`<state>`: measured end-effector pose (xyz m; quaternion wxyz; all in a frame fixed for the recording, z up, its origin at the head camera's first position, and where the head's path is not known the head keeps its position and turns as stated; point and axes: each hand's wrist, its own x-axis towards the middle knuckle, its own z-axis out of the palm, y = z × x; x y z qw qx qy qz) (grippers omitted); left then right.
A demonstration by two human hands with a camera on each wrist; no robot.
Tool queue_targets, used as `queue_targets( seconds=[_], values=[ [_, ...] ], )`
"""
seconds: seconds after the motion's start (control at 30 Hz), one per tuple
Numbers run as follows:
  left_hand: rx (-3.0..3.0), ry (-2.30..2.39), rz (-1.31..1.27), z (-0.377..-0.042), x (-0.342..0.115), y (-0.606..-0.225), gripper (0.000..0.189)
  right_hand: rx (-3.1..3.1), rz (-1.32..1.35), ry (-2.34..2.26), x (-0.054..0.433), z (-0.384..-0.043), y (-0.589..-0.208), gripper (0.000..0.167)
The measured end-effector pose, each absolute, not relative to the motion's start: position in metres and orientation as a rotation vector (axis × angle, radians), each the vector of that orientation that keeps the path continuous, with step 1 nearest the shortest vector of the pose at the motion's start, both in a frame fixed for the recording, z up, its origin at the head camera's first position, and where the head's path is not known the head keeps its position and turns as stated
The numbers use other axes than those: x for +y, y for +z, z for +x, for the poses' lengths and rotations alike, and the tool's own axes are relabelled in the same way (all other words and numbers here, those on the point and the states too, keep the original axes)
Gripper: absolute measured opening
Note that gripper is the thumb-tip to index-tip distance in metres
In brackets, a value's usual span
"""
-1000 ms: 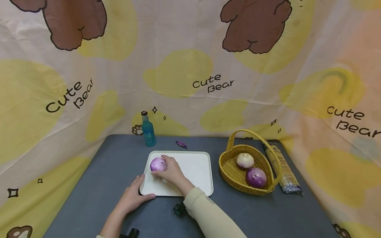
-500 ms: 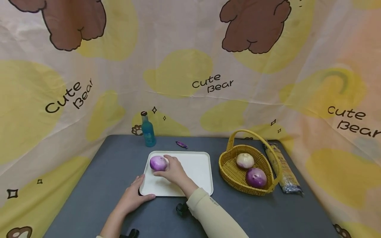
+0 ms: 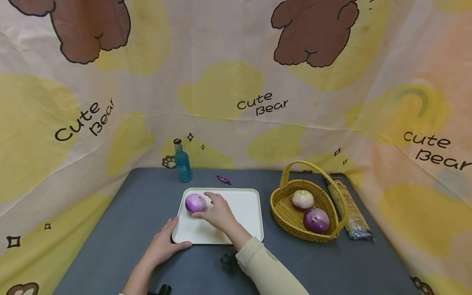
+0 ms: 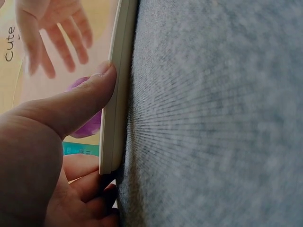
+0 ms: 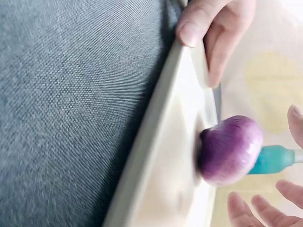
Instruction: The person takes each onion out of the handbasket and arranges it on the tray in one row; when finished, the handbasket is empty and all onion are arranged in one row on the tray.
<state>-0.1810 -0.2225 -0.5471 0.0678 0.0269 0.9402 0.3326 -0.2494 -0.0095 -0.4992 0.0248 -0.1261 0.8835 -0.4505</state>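
Observation:
A purple onion rests on the left part of a white rectangular tray. Just right of it hovers my right hand, fingers and thumb spread, with nothing in its grasp; a gap separates the fingertips from the onion in the right wrist view. My left hand grips the near left corner of the tray. Its thumb lies on the front rim, while the other fingers bend around the left side, partly hidden behind the tray in the left wrist view.
A yellow wicker basket with two onions stands on the right, beside a long clear packet. Behind the tray are a blue bottle and a purple-wrapped candy. A patterned cloth hangs behind the grey table.
My right hand has let go of the onion and drawn slightly right, its fingers opening wider. The onion stays on the tray. My left hand keeps its place at the corner.

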Motion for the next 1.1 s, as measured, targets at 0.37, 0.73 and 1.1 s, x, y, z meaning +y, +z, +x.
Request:
queue_targets(
  seconds=[0.37,0.73,1.1],
  values=[
    [2.828,1.015,0.079,-0.180,-0.219,-0.549,0.112,2.719,-0.481,-1.557,0.018,-0.232,-0.473,0.073],
    [2.837,1.011,0.079,-0.178,-0.223,-0.545,0.112,2.694,-0.509,-1.735,0.040,-0.218,-0.443,0.072],
    [2.830,0.993,0.079,-0.180,-0.221,-0.545,0.113,2.681,-0.404,-1.826,0.066,-0.204,-0.432,0.072]
  ],
)
